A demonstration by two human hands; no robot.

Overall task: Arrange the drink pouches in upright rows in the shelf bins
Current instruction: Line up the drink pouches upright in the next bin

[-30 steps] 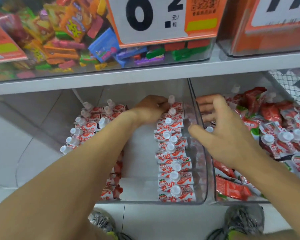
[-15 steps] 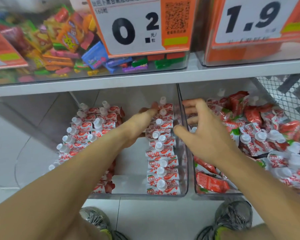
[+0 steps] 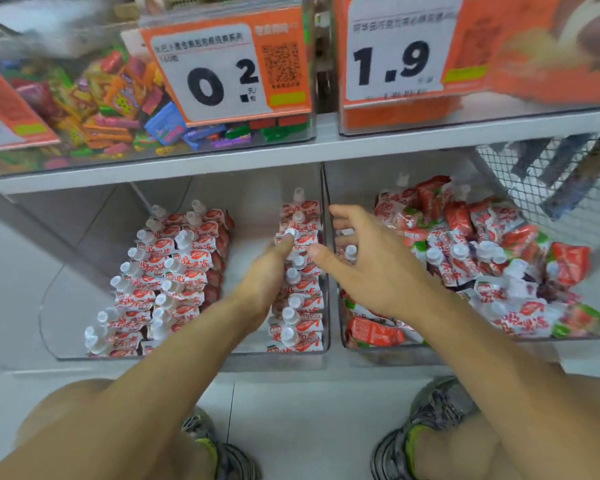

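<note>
Glossy white-capped pouches (image 3: 300, 306), clear bin (image 3: 187, 356)

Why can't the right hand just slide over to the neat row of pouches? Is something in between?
Yes. The clear bin wall stands between the right hand, over the jumbled pouches, and the upright row that the left hand touches. The hand must go over it.

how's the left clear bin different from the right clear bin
In the left bin the pouches stand upright in neat rows, caps up; in the right bin they lie in a jumbled heap. The left bin has a bare floor strip between rows; the right bin shows none. Both hold red-and-white strawberry pouches with white caps.
</note>
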